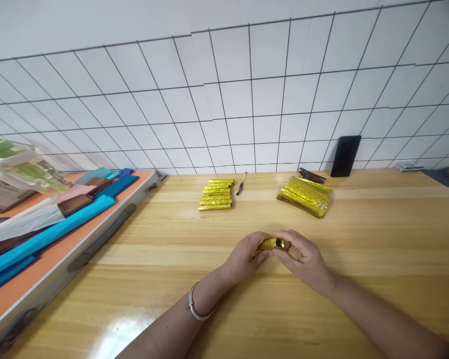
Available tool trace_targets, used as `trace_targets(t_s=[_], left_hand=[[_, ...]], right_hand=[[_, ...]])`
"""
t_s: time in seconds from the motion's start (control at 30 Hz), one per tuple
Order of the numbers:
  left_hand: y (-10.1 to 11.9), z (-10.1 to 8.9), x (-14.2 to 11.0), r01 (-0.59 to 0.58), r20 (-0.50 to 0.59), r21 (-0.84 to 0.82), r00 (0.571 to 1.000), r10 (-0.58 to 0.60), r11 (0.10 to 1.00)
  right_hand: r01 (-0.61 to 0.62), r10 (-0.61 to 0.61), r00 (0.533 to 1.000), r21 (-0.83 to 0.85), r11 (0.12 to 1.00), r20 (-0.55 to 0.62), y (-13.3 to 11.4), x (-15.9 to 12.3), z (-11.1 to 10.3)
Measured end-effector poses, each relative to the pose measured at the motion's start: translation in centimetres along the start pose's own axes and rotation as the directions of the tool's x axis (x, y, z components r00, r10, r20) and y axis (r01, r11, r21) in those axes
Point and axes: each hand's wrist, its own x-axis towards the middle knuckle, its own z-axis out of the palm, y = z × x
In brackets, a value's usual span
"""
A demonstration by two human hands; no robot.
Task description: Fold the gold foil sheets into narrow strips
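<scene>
Between my two hands, above the wooden table (pixel 164 279), is a small folded piece of gold foil paper (pixel 271 244) with a dark opening at its right end. My left hand (pixel 247 254) pinches its left part between thumb and fingers. The right end is held by the thumb and fingers of my right hand (pixel 303 257). Farther back lies a row of folded gold foil pieces (pixel 216 195), partly overlapping. A stack of flat gold foil sheets (pixel 306 195) rests at the back right.
A pen (pixel 242 183) lies beside the folded row. Behind the stack is a black stapler-like object (pixel 312 175). A black phone-like slab (pixel 345 156) leans on the tiled wall (pixel 232 99). At left, an orange-topped surface (pixel 93 219) carries rolls of blue, brown and white paper (pixel 52 229).
</scene>
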Motion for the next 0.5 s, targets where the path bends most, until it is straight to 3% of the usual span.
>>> trace_targets(t_s=[0.17, 0.5], left_hand=[[0.05, -0.01, -0.02, 0.069, -0.022, -0.196, 0.997, -0.075, 0.978], [0.27, 0.05, -0.21, 0.103, 0.069, -0.37, 0.994, -0.083, 0.923]], right_hand=[[-0.036, 0.038, 0.998, 0.053, 0.998, -0.048, -0.09, 0.07, -0.05], [0.196, -0.195, 0.981, -0.039, 0.98, 0.019, -0.02, 0.6, -0.87]])
